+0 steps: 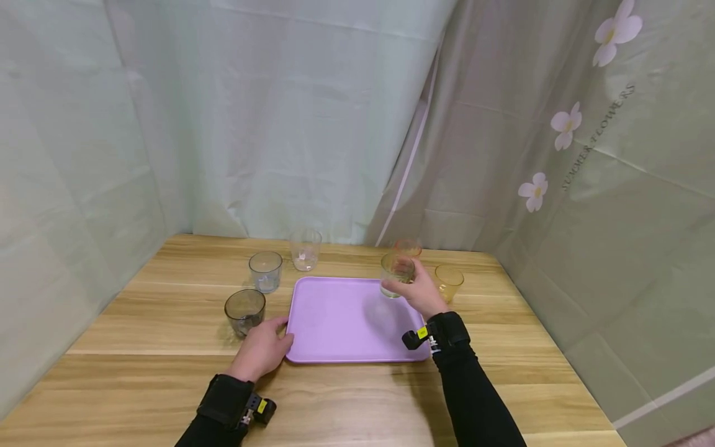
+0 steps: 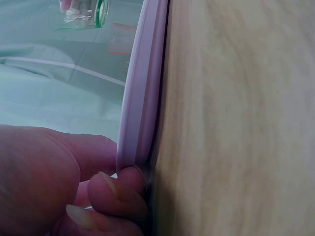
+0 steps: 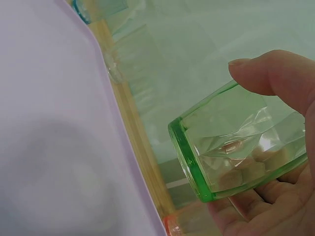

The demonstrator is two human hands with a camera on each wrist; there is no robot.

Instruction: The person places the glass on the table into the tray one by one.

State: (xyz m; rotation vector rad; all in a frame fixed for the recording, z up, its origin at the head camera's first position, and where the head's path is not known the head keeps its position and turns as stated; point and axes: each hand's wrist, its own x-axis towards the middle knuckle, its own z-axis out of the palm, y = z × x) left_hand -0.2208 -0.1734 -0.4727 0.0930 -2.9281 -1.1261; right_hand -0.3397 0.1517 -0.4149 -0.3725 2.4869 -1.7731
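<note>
A green-tinted glass (image 3: pixel 231 157) is in my right hand (image 1: pixel 421 292), which grips it round the side, thumb on one side and fingers on the other. It is held in the air over the far right part of a lilac tray (image 1: pixel 341 323), and its shadow falls on the tray. My left hand (image 1: pixel 261 349) pinches the tray's left edge near the front corner. In the left wrist view the left fingertips (image 2: pixel 115 191) curl at the tray's rim, low against the wood.
Left of the tray stand a dark grey glass (image 1: pixel 244 311) close to my left hand, a bluish glass (image 1: pixel 266 273) and a clear glass (image 1: pixel 305 251). An orange glass (image 1: pixel 409 246) and a yellow glass (image 1: pixel 449 280) stand at the right. Curtains hang behind the wooden table (image 1: pixel 346 403).
</note>
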